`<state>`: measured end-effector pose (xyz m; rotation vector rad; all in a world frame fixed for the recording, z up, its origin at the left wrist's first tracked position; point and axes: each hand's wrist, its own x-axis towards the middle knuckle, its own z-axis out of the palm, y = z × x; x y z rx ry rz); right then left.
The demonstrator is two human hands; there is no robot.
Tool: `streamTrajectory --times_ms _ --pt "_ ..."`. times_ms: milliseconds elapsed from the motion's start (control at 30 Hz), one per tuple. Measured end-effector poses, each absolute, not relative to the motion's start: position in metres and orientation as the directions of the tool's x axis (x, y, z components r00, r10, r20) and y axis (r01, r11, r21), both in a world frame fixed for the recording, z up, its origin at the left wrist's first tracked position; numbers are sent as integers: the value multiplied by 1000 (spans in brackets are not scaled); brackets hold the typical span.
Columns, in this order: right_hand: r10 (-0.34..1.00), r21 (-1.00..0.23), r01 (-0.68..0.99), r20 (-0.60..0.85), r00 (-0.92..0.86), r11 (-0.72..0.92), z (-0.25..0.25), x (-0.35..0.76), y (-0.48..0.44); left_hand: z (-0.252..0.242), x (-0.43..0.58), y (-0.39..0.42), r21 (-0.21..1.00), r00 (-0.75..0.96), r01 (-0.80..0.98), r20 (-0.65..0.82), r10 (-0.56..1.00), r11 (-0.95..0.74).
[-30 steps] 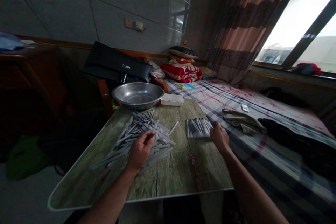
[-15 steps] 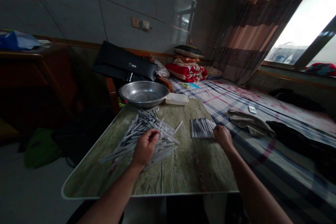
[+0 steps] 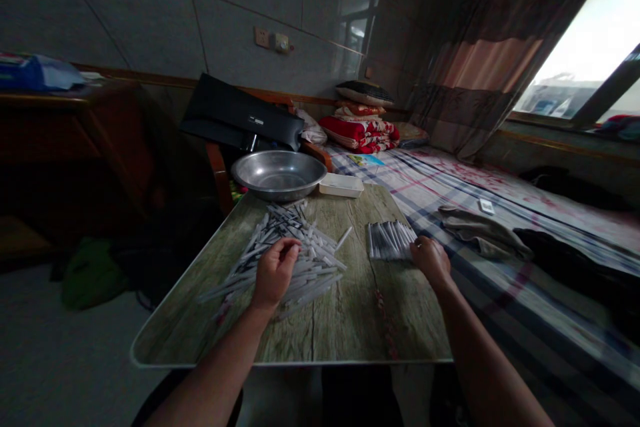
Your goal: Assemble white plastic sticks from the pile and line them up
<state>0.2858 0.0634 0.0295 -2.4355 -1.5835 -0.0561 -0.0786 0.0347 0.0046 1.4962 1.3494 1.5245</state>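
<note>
A loose heap of slim whitish, pen-like tubes lies across the left half of the table. Over the heap is my left hand, its thumb and fingers curled together; whatever is between them is hidden. To the right, a neat row of the same tubes lies side by side, dark ends pointing away from me. My right hand is at the right end of this row, fingers closed against the last tubes. Whether it grips one cannot be made out.
Behind the heap, a wide metal basin stands at the table's far edge, with a shallow white tray beside it. A bed with a checked sheet adjoins the table on the right, bearing a grey cloth.
The camera view has shifted slightly, moving the whole scene a little to the right. Both hands keep nearly the same places over the heap and at the row's end.
</note>
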Motion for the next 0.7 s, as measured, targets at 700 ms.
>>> streamTrajectory --times_ms 700 --pt "943 -451 828 198 -269 331 9 52 78 5 -93 57 915 -578 -222 156 801 -338"
